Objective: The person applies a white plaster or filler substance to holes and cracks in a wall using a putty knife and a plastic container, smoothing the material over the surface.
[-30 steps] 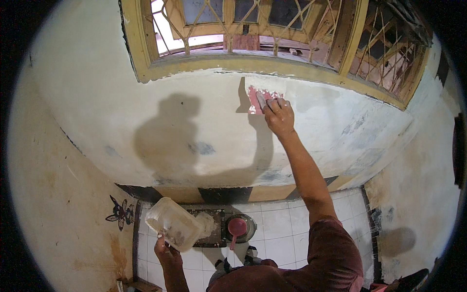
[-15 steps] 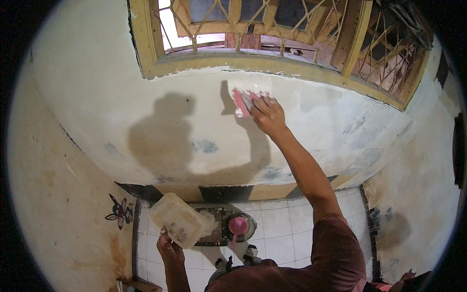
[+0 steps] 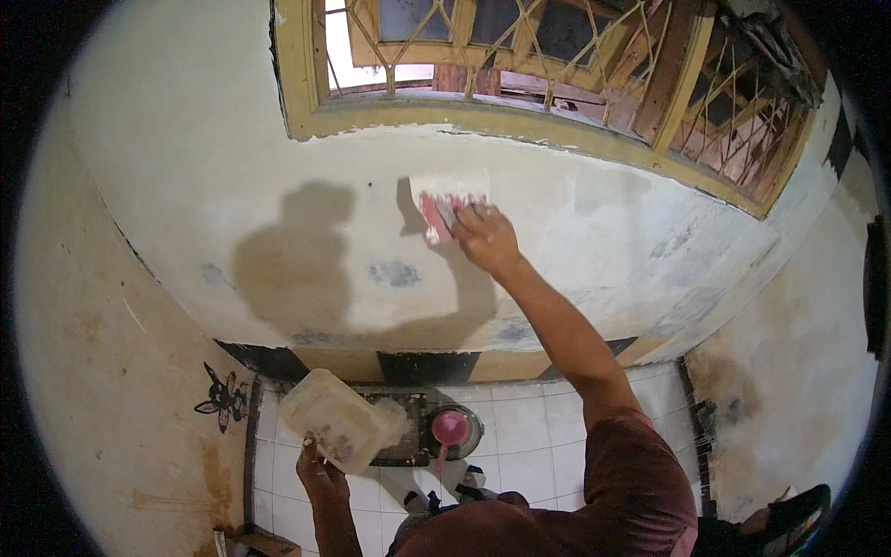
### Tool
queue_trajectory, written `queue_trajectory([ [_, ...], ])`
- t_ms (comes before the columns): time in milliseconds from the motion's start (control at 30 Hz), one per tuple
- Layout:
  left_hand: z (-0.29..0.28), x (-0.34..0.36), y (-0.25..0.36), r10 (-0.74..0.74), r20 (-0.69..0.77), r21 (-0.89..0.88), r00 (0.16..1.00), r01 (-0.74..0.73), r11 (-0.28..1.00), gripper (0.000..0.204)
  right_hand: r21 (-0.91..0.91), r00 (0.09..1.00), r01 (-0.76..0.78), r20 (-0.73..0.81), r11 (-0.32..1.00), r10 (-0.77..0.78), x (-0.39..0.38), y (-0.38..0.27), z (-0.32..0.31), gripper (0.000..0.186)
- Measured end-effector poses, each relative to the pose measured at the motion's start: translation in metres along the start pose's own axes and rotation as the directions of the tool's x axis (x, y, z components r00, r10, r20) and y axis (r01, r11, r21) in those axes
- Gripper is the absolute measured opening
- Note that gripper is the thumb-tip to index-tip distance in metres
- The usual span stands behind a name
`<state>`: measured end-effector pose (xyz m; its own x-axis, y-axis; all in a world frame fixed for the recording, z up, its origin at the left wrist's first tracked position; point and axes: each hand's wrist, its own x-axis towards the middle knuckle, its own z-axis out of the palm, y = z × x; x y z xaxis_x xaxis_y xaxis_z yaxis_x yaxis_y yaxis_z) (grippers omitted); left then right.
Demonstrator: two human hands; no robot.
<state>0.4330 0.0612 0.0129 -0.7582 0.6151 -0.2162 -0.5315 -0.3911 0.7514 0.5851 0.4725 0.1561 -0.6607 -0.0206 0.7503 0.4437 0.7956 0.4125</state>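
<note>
My right hand (image 3: pixel 485 236) grips a flat pink scraper (image 3: pixel 432 219), smeared with white paste, held against the pale plastered wall (image 3: pixel 167 167) below the window frame (image 3: pixel 400 112). Its fingers are closed on the tool, and a patch of lighter white shows along its upper edge. My left hand (image 3: pixel 318 467) holds a translucent plastic container (image 3: pixel 329 408) by its near edge, low on the left, with some pale residue inside.
A dark board (image 3: pixel 401 448) and a round vessel (image 3: pixel 469 420) with a pink dipper (image 3: pixel 450 425) stand on the tiled floor (image 3: pixel 531 432) by my feet. Side walls flank me, the left (image 3: pixel 111 390) with a painted flower. A barred window spans the top, and a dark object (image 3: pixel 789 520) sits lower right.
My right hand and the scraper have moved left and down along the wall over the last second. The container in my left hand is slightly higher, its position otherwise much the same.
</note>
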Motion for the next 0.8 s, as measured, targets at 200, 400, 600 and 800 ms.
queue_trajectory([
  [200,0.002,-0.003,-0.005,-0.049,-0.046,-0.034,0.998,0.047,0.998,0.057,-0.031,0.994,-0.105,0.035,0.994,0.106,-0.006,0.024,0.059,0.023],
  [400,-0.012,-0.011,0.009,-0.019,-0.112,-0.009,0.994,0.018,1.000,0.058,0.022,0.978,0.088,0.189,0.996,-0.090,-0.107,-0.043,0.065,0.031],
  [600,-0.004,-0.020,0.012,-0.002,-0.078,0.025,0.997,0.004,1.000,0.058,-0.134,0.996,-0.084,-0.027,0.987,0.082,-0.022,0.029,-0.002,0.014],
  [800,0.007,-0.016,-0.019,-0.061,-0.059,-0.015,0.996,0.061,0.998,0.056,-0.180,0.963,-0.196,0.152,0.964,0.224,-0.148,0.067,0.037,0.029],
])
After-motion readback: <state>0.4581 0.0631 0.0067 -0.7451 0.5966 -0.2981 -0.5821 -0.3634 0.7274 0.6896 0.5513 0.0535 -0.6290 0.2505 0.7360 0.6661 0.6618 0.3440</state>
